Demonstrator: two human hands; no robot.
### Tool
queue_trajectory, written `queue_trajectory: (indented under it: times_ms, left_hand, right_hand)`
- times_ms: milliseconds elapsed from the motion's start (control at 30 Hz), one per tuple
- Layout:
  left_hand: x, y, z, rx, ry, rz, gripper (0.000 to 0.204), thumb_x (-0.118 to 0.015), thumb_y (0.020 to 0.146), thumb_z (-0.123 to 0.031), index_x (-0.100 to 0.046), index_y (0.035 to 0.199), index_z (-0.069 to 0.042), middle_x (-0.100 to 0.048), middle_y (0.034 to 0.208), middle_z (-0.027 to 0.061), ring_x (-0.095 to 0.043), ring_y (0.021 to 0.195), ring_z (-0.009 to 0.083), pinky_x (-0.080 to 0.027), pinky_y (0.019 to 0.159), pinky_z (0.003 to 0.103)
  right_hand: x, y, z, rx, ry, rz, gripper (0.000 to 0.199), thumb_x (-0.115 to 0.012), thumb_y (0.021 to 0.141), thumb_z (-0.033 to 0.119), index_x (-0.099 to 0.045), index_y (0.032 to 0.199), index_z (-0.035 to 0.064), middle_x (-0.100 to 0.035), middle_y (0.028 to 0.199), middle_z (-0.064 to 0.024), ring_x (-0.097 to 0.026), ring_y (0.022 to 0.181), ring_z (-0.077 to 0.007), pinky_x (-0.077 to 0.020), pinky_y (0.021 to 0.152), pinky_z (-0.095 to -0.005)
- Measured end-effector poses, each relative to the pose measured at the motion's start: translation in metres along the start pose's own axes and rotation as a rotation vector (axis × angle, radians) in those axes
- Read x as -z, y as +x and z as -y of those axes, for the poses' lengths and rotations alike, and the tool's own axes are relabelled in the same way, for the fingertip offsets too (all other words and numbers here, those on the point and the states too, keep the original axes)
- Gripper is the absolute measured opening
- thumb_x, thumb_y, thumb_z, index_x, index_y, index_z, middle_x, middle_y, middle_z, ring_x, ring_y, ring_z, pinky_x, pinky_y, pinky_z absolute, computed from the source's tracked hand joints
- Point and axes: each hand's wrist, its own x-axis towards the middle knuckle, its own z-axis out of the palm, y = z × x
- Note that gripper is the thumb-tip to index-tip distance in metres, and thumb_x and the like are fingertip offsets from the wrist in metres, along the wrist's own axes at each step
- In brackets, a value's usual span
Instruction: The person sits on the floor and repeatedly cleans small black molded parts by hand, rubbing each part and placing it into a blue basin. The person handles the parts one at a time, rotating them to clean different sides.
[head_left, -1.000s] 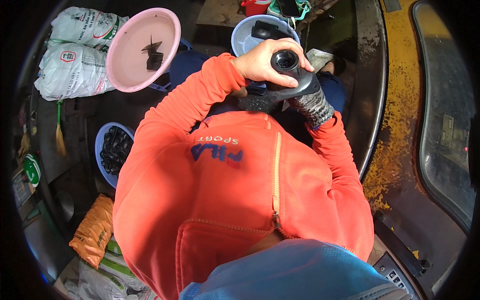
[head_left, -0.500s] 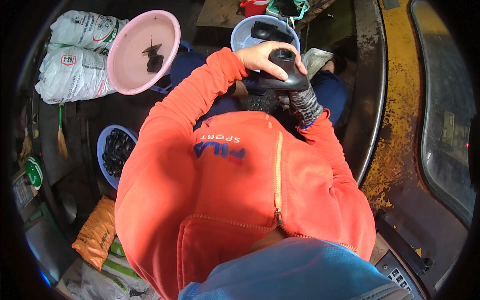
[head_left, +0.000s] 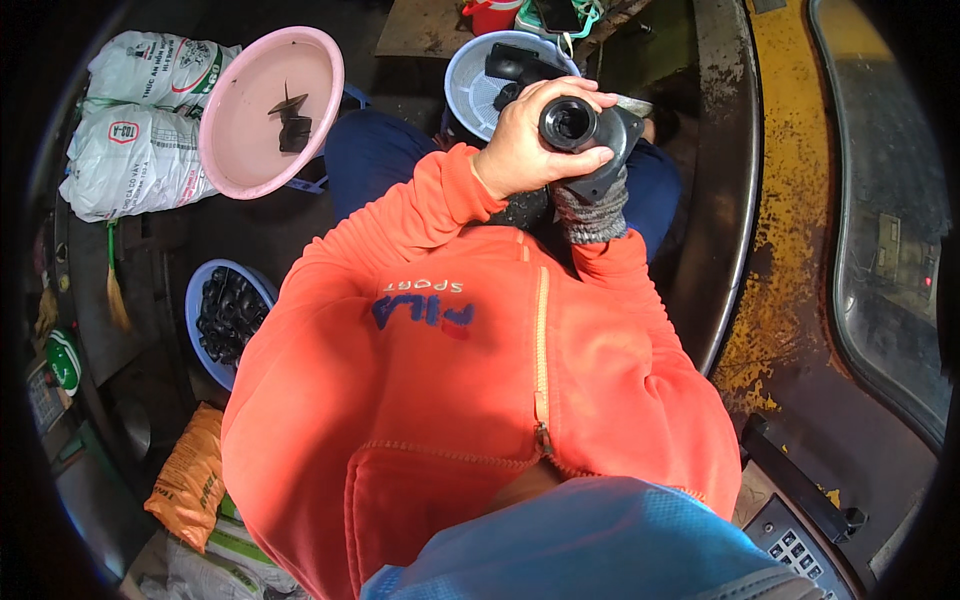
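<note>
My bare left hand (head_left: 522, 145) wraps round the neck of a black moulded part (head_left: 618, 135), with its thumb and fingers on either side. The part has a round, open collar and a wider flanged base with corner holes. The collar's opening points up toward me. Below the base, my right hand (head_left: 594, 214), in a grey knit glove, grips the part from underneath. Its fingers are mostly hidden. Just beyond the hands stands a light blue basket (head_left: 464, 68) with black parts (head_left: 520, 66) in it.
To the left, a pink basin (head_left: 232, 110) holds dark thin pieces (head_left: 293, 132). A blue basin (head_left: 196, 325) full of small black parts (head_left: 235, 315) stands lower left. White sacks (head_left: 135, 160) lie at far left. A worn yellow-and-brown machine panel (head_left: 780, 250) runs along the right.
The black part has tilted, so its collar opening now faces me more and its base has swung to the right. Both hands have shifted slightly, the left one further round the collar.
</note>
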Motion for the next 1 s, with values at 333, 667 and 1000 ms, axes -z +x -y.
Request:
queue_trajectory:
  times_ms: [333, 667, 1000]
  left_hand:
    - [0.014, 0.006, 0.008, 0.077, -0.331, 0.134, 0.035, -0.077, 0.068, -0.009, -0.057, 0.096, -0.003, -0.065, 0.108, 0.0123, -0.059, 0.104, 0.0193, -0.045, 0.092, 0.033]
    - [0.029, 0.012, 0.030, 0.287, -0.457, 0.318, 0.031, -0.073, 0.072, -0.006, -0.057, 0.099, -0.003, -0.063, 0.111, 0.0122, -0.056, 0.106, 0.0176, -0.042, 0.095, 0.034]
    - [-0.010, 0.000, 0.012, 0.135, -0.158, -0.249, 0.047, -0.082, 0.064, -0.025, -0.060, 0.099, -0.003, -0.067, 0.103, 0.0086, -0.064, 0.090, 0.0189, -0.048, 0.083, 0.030]
  right_hand:
    - [-0.015, 0.015, 0.064, 0.153, -0.906, 0.399, 0.043, -0.071, 0.073, 0.014, -0.053, 0.112, 0.0055, -0.060, 0.101, -0.0058, -0.060, 0.095, -0.0198, -0.0501, 0.076, -0.0322]
    - [0.016, 0.006, 0.014, -0.038, -0.942, 0.274, 0.023, -0.054, 0.088, 0.015, -0.057, 0.109, 0.0044, -0.062, 0.097, -0.0119, -0.061, 0.091, -0.0245, -0.0481, 0.076, -0.0340]
    - [0.010, 0.020, 0.015, 0.199, -0.960, 0.211, 0.035, -0.056, 0.088, 0.018, -0.044, 0.118, 0.0063, -0.052, 0.112, -0.0068, -0.051, 0.105, -0.0211, -0.0406, 0.086, -0.0342]
